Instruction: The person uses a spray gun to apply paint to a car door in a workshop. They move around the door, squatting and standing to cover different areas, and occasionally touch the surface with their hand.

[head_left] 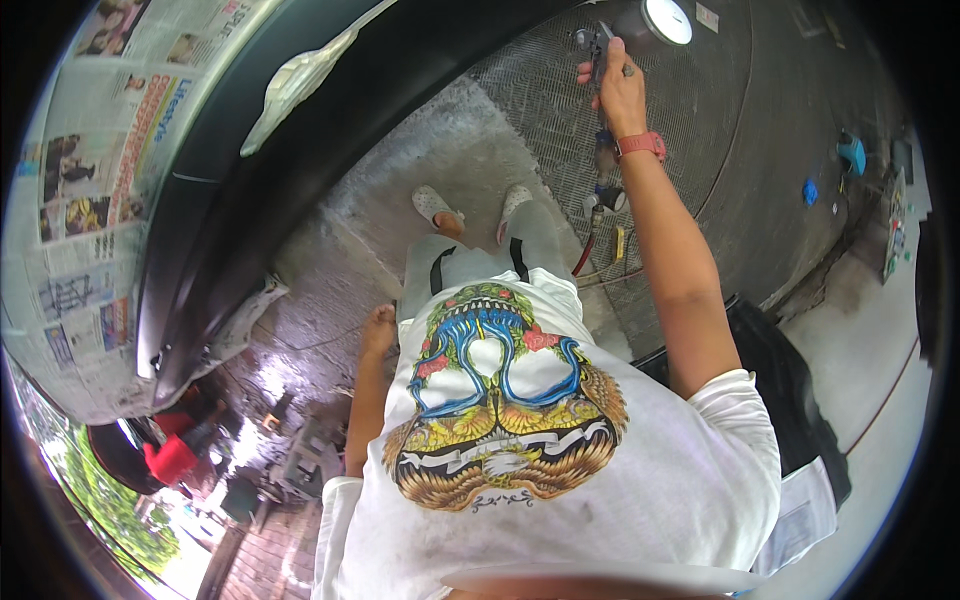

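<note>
My right hand (624, 95), stretched out ahead and to the right, is closed around a spray gun (600, 55). The gun's metal front shows past my fingers, and a cup with a round white top (667, 20) is beside it. Below my wrist hang a dark fitting (605, 150) and a small gauge (612, 198), with a red hose (584, 256) running down from them. My left hand (379, 328) hangs low beside my hip; its fingers are mostly hidden, and I see nothing in it. To the left curves a glossy black panel (240, 215) with a pale irregular strip (300, 88) on it.
Newspaper sheets (115, 170) cover the surface beyond the black panel. A mesh-like dark mat (545, 85) lies on the floor ahead. Blue objects (851, 152) sit on the right. Behind on the left are a red item (172, 458) and assorted clutter; a black piece (775, 370) stands behind my right arm.
</note>
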`<state>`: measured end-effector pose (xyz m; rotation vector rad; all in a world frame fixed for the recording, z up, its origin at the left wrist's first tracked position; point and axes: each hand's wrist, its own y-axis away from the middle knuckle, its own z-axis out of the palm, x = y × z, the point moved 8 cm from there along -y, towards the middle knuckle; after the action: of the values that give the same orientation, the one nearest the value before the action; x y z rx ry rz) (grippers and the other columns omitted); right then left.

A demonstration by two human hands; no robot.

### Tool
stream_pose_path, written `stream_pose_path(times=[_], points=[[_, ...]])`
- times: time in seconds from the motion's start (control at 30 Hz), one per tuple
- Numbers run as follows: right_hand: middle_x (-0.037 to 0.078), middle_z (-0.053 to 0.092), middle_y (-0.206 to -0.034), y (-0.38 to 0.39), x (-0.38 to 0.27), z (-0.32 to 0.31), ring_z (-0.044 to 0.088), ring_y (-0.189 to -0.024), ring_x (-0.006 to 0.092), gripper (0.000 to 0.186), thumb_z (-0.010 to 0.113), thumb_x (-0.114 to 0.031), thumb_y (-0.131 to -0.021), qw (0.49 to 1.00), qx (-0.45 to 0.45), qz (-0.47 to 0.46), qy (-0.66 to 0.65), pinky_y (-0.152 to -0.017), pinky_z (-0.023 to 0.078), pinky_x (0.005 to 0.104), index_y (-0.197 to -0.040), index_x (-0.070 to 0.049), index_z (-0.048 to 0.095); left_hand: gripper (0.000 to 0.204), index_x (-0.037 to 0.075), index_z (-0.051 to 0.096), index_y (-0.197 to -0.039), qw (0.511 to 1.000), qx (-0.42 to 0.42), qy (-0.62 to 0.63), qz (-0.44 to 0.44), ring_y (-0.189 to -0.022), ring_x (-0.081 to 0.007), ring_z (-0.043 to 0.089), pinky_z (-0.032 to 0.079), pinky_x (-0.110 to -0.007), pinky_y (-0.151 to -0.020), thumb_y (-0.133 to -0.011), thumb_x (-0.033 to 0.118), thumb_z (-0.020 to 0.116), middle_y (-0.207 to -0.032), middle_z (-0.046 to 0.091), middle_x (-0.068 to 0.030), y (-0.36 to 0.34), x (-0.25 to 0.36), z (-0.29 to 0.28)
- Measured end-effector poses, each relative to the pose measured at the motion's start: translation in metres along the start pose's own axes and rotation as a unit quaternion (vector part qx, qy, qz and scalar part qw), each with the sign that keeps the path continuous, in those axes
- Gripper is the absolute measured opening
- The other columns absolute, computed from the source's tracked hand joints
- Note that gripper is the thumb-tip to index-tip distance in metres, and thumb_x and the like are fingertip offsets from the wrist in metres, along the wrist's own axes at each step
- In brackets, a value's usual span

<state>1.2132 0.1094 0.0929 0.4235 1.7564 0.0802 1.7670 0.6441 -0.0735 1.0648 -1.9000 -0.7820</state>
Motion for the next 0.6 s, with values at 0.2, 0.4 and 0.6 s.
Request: stream_pose_path(times=[0.2, 0.4, 0.6], points=[[0.007, 0.078, -0.087, 0.035, -0.007, 0.064, 0.066, -0.063, 0.013, 0.067, 0.044, -0.061, -0.115, 0.992, -0.125, 0.001, -0.027, -0.05, 0.049, 0.0283, -0.137, -0.005, 0.074, 0.046, 0.007, 0.077, -0.124, 0.999, 0.043, 0.022, -0.013, -0.109, -0.0274, 0.075, 0.056, -0.041, -0.097, -0.108, 0.049, 0.068, -0.118, 0.08, -0.0143, 0.031, 0.048, 0.021], [0.006, 0.078, -0.092, 0.1, -0.028, 0.131, 0.069, -0.074, 0.0105, 0.068, 0.044, -0.062, -0.115, 0.954, -0.299, -0.004, -0.025, -0.052, 0.049, 0.0267, -0.137, -0.005, 0.074, 0.049, 0.005, 0.077, -0.126, 0.996, 0.067, -0.043, -0.045, -0.109, -0.0264, 0.074, 0.055, -0.04, -0.098, -0.11, 0.05, 0.064, -0.111, 0.08, -0.0157, 0.066, 0.057, 0.036], [0.005, 0.078, -0.094, 0.114, -0.039, 0.149, 0.07, -0.078, 0.0091, 0.066, 0.046, -0.062, -0.114, 0.928, -0.369, -0.006, -0.052, -0.054, 0.051, 0.0261, -0.144, -0.009, 0.072, 0.051, 0.004, 0.077, -0.123, 0.995, 0.047, 0.001, -0.09, -0.094, -0.0257, 0.073, 0.055, -0.041, -0.089, -0.11, 0.051, 0.062, -0.098, 0.078, -0.0155, 0.086, 0.032, 0.052]])
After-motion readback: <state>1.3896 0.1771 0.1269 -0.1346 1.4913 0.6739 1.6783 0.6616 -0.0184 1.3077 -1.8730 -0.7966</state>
